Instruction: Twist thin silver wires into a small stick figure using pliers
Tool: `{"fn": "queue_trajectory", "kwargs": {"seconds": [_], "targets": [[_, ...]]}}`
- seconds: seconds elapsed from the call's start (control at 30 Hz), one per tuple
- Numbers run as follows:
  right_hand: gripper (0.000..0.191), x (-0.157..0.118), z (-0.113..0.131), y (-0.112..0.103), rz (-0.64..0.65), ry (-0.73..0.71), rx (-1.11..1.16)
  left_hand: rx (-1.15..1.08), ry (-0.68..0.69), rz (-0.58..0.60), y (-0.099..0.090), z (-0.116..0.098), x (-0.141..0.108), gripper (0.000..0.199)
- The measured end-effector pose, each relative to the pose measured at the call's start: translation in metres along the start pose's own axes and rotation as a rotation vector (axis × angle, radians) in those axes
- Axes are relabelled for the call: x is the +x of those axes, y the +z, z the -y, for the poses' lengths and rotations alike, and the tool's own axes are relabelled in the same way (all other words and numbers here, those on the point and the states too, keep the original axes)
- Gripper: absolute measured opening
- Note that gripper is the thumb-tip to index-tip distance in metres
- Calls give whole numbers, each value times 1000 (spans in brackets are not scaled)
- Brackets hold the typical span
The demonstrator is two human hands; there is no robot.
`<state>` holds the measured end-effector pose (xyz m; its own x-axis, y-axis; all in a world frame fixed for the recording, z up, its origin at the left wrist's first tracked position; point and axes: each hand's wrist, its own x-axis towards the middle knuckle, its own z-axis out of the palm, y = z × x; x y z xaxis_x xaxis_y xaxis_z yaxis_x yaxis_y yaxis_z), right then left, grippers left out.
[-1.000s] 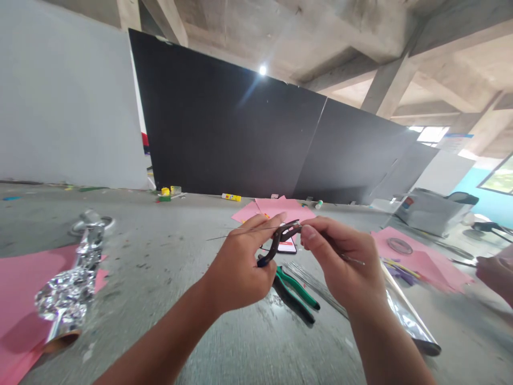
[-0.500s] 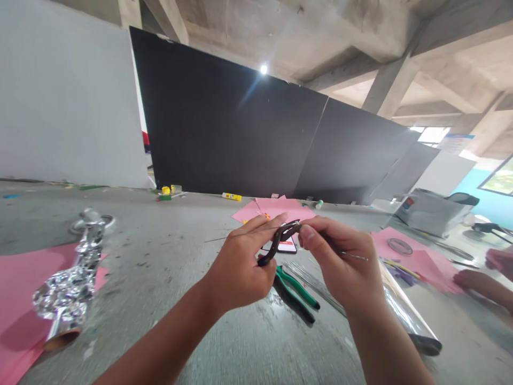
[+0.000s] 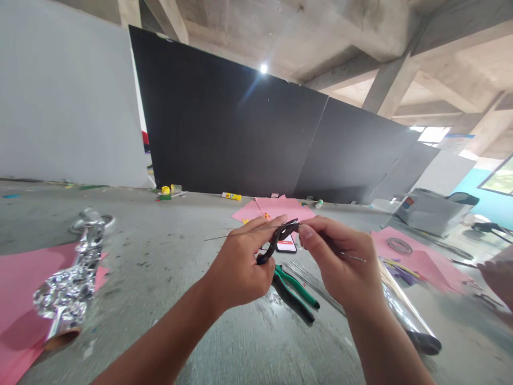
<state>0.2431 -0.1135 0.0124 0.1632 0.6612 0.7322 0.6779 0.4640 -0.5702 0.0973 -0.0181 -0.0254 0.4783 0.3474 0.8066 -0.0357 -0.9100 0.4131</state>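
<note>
At the centre of the frame, a pair of dark pliers with curved handles [image 3: 273, 248] is gripped in the left hand [image 3: 242, 264], with the fingers wrapped round it. A thin, straight, silver-grey metal wire [image 3: 224, 236] is laid across the back of the left-hand fingers, its free end pointing left and its other end reaching the head of the pliers. Just to the right, the tip of the pliers is met by the right hand [image 3: 340, 254], whose thumb and forefinger are pinched together on the wire; a twisted metal strand [image 3: 353, 258] is seen jutting from beneath its curled fingers.

Below the hands, on the grey tabletop [image 3: 224, 342], a pair of pliers with green and black handles [image 3: 298, 295] is laid, with a bundle of loose, thin metal wires [image 3: 315, 283] beside it. A dark-edged phone with a lit screen [image 3: 287, 246] is partly hidden behind the dark pliers.

At lower left, crumpled silver foil [image 3: 64, 291] is rested partly on a pink paper sheet [image 3: 16, 299]. At lower right, a shiny silver roll [image 3: 412, 318] is placed by the right forearm. Another person's hand [image 3: 499, 278], blurred, is cut off by the right edge.
</note>
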Motion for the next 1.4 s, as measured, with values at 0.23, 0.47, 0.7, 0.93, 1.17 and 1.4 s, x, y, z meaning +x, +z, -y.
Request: {"fn": "queue_trajectory", "kwargs": {"seconds": [0.23,0.47,0.7,0.93,1.17,1.4], "targets": [[19,-1,1,-1,22,15,5,70,95,-5,-3,3,0,63],[23,-1,4,-2,49,36,31,79,136,14,-8,0,0,57],[22,0,6,-1,5,47,-7,67,54,52,-4,4,-1,69],[22,-1,-1,0,20,115,154,62,82,39,-3,5,0,72],[22,-2,-13,-1,118,252,446,49,97,13,0,3,-1,69],[30,3,-7,0,133,394,695,66,85,10,-1,2,-1,69]]}}
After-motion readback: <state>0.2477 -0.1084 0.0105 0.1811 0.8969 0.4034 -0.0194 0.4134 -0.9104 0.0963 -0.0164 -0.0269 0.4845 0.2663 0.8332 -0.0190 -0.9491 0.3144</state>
